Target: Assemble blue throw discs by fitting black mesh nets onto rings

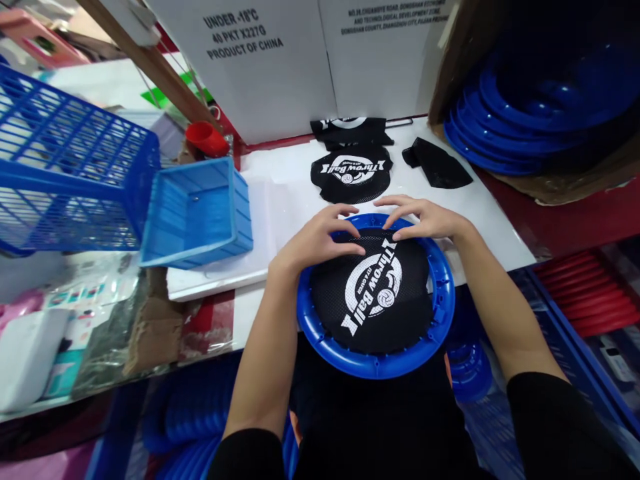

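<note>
Grip released on both: left hand (320, 241) and right hand (425, 219) press curled fingertips onto black mesh (373, 293).

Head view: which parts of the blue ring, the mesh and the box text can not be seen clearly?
- Blue ring: far rim in the head view hidden under left hand and right hand.
- Black mesh: small print inside logo too small.
- Cardboard box: text cut off by top edge.

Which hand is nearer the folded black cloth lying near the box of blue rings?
Right. The right hand rests on the far rim of the blue ring, just below the folded black cloth; the left hand sits further left on the black mesh.
</note>
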Tool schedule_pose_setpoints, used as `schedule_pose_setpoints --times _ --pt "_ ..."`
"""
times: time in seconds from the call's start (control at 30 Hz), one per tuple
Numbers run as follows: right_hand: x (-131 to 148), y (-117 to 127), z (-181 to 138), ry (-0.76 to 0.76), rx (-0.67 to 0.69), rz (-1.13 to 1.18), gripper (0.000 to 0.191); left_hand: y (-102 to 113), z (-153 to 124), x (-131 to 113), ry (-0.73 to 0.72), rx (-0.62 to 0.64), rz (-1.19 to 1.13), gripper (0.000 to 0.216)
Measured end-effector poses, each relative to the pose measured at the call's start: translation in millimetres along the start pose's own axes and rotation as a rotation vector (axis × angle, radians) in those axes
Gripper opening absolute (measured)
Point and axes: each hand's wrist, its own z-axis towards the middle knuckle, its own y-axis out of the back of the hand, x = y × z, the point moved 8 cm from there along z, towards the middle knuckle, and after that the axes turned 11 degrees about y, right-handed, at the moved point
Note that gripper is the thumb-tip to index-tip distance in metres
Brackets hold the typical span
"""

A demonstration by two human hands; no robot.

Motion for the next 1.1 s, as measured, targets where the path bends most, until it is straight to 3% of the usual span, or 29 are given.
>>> schedule_pose_setpoints --times 0.1,0.2,0.27,0.33,0.5,0.73,1.1 --pt "-10.3 -12.4 0.5 -0.026 0.082 -0.105 0.036 -18.2 -0.3 -6.5 -0.014 0.112 0.081 0.046" --pt "-13.2 -17.8 -0.6 -0.039 0.095 -0.185 0.042 -26.3 -1.4 -5.0 0.024 0.149 0.164 0.070" --pt "-7.8 -19.2 -0.6 -0.023 0.088 -0.208 0.041 -26.9 -2.8 -2.8 0.056 0.158 0.189 0.075" --pt "-1.4 -20.9 -0.1 -0.013 0.092 -0.198 0.035 -25.1 -3.8 -1.0 0.087 0.164 0.184 0.066" --pt "5.5 -23.2 2.7 -0.036 0.102 -0.081 0.028 -13.2 -0.8 -1.6 0.142 0.133 0.109 0.016" --pt "1.6 -13.3 4.0 -0.073 0.040 0.038 0.031 1.0 6.1 4.6 0.199 0.001 0.021 0.016" --pt "-16.5 -5.9 1.1 -0.138 -0.017 0.167 0.045 -10.6 17.5 28.6 0.378 -0.066 -0.211 0.016"
